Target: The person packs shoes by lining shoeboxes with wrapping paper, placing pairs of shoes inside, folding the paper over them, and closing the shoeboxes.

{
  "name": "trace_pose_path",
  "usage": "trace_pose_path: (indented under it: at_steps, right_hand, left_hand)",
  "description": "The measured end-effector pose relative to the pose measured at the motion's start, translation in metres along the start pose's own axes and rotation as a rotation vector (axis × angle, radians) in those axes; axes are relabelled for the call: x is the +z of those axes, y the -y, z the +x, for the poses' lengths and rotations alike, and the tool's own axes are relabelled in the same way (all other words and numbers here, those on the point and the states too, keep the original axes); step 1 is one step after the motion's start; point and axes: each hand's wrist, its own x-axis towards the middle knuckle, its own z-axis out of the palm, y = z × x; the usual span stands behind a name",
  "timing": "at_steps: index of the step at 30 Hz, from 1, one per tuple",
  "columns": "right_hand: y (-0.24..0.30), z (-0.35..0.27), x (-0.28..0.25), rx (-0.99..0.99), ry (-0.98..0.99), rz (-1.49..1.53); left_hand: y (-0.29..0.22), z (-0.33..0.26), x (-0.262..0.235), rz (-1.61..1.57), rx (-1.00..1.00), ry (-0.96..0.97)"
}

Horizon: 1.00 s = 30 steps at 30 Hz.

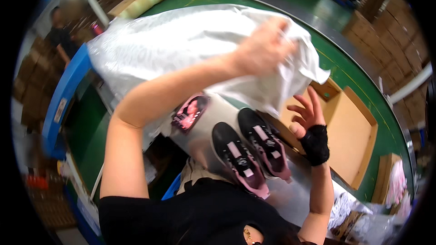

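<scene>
My left hand (263, 47) is raised high and grips a large sheet of white tissue paper (181, 50), which hangs over the work surface. Below it a pair of black and pink shoes (250, 149) lies side by side on the grey metal table (290, 195). My right hand (306, 115), with a black wrist brace, hovers with fingers apart just right of the shoes and in front of an open brown cardboard box (352, 140). It holds nothing.
A pink and black printed card (188, 113) lies left of the shoes. A green conveyor belt (363, 90) curves behind the box. Stacked cardboard cartons (390, 36) stand at the far right, more at the top. A person (61, 38) stands far left. Wrapped pink items (395, 186) sit lower right.
</scene>
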Motion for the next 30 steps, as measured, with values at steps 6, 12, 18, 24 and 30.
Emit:
trace_pose_path:
  at_steps: [6,12,18,24,30]
  right_hand:
    - [-0.021,-0.016,-0.092,0.115,-0.787,0.160]
    - [-0.040,-0.156,-0.272,-0.020,-1.239,0.248]
    - [-0.026,-0.281,-0.332,0.175,-1.647,-0.123]
    - [-0.066,-0.329,-0.389,0.317,-1.405,-1.169]
    - [0.031,-0.270,-0.290,0.682,-1.063,-1.047]
  left_hand:
    - [-0.029,0.014,0.126,-0.099,0.099,0.182]
    - [0.061,-0.013,0.119,0.759,0.364,0.186]
    - [0.136,-0.039,0.079,0.994,0.023,0.050]
    - [0.176,-0.030,0.068,-0.115,-1.058,0.015]
    - [0.244,-0.016,0.083,-0.439,-1.196,0.029]
